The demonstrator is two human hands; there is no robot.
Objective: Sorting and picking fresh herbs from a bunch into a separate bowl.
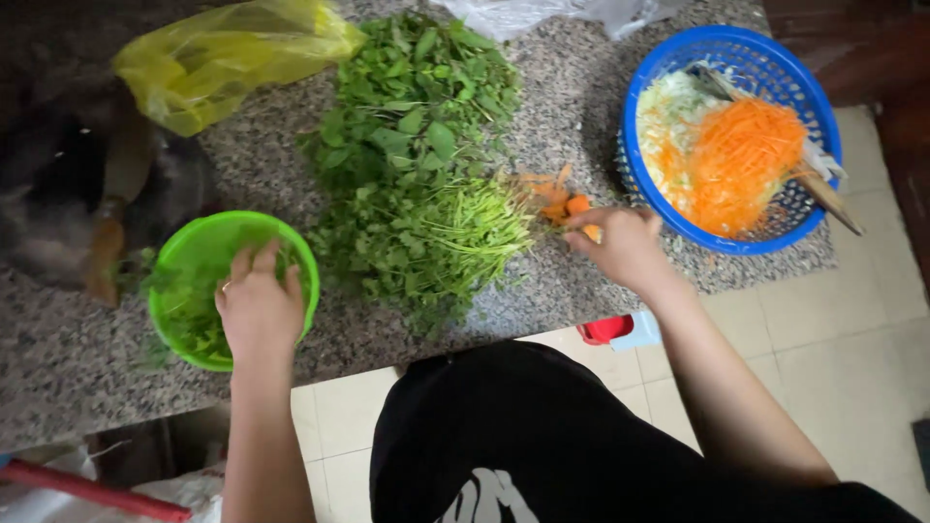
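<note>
Your left hand [257, 305] rests inside the green bowl [194, 254], fingers loosely spread and curled down onto the leaves [189, 320] in it. The bowl sits near the front edge of the counter [77, 358], toward its left end.

Your right hand [625, 247] lies at the front edge, right of the herb pile [417, 174], fingers drawn together around carrot scraps [567, 205]; whether they are actually pinched cannot be told.

Handling, as judged: the leaves are light, soft and limp and will bruise, so gather them by the stems in loose handfuls. The carrot pieces look firm and probably damp, so likely slippery; take them with the fingertips.

The counter is speckled stone, hard and smooth. The bowl is thin moulded plastic. The blue basket [668, 63] at the right end is perforated plastic and holds shredded carrot [741, 160] and pale shreds. A crumpled yellow bag [223, 53] lies at the back left.
</note>
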